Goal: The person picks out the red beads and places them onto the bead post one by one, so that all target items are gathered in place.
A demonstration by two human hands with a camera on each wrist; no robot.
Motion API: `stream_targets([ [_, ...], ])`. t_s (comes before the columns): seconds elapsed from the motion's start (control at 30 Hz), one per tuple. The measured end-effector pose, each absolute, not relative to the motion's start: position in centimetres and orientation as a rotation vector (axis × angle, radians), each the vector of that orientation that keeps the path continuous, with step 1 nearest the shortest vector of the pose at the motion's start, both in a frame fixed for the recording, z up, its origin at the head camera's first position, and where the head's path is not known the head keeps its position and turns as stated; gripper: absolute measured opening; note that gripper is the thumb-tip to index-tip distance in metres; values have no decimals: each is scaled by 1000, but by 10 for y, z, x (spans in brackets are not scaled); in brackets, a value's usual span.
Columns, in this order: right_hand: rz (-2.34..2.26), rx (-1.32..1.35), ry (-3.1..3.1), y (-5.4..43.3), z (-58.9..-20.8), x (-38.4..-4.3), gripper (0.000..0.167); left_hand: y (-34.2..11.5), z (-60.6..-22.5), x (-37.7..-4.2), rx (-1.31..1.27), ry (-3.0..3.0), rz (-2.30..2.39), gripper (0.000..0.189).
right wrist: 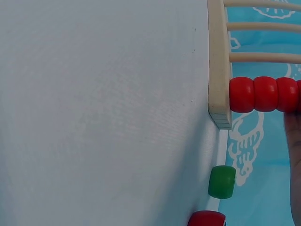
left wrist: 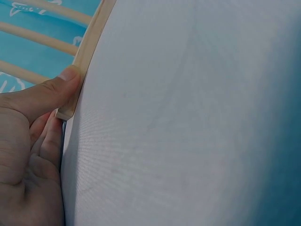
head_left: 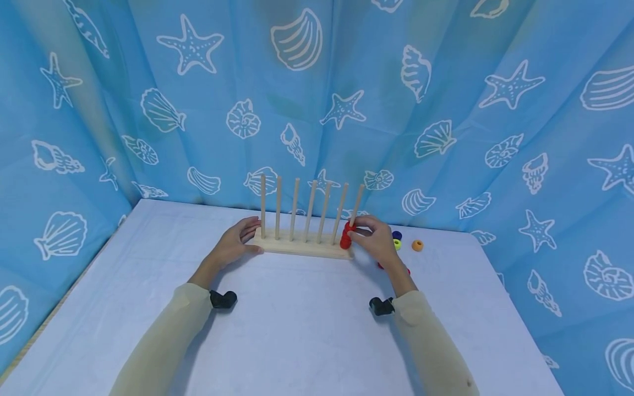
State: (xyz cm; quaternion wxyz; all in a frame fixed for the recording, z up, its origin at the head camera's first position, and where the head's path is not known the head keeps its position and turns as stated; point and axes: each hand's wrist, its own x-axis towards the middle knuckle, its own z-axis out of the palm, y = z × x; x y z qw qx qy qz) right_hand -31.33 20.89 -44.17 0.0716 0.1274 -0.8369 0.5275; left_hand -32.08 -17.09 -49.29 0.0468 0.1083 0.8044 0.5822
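Observation:
A wooden peg rack (head_left: 307, 249) stands on the table, with a row of upright pegs on its base. My left hand (head_left: 233, 242) grips the rack's left end. In the left wrist view its thumb (left wrist: 69, 75) presses the front of the base, and the other fingers are behind the end. Several red beads (right wrist: 254, 94) are stacked on the rightmost peg (head_left: 357, 203); the other pegs carry none. My right hand (head_left: 377, 242) pinches the top red bead (head_left: 350, 225) on that peg. Only an edge of this hand shows in the right wrist view.
Loose beads lie to the right of the rack: blue (head_left: 397, 235), yellow (head_left: 397, 244), orange (head_left: 417, 245), green (right wrist: 222, 181) and red (right wrist: 207, 219). My right forearm partly covers some of them. A blue seashell curtain (head_left: 297, 110) hangs behind the white table (head_left: 307, 330).

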Motion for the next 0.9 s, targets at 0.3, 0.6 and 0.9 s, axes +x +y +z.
stream_targets([
  [0.3,1568,370,-2557,210,-438,-312,37,-170,-492,-320,318,2439,1786,93],
  [0.6,1523,331,-2625,228,-426,-311,43,-171,-493,-320,366,2444,1798,93],
  [0.9,1409,316,-2638,258,-423,-305,41,-170,-491,-319,355,2432,1801,93],
])
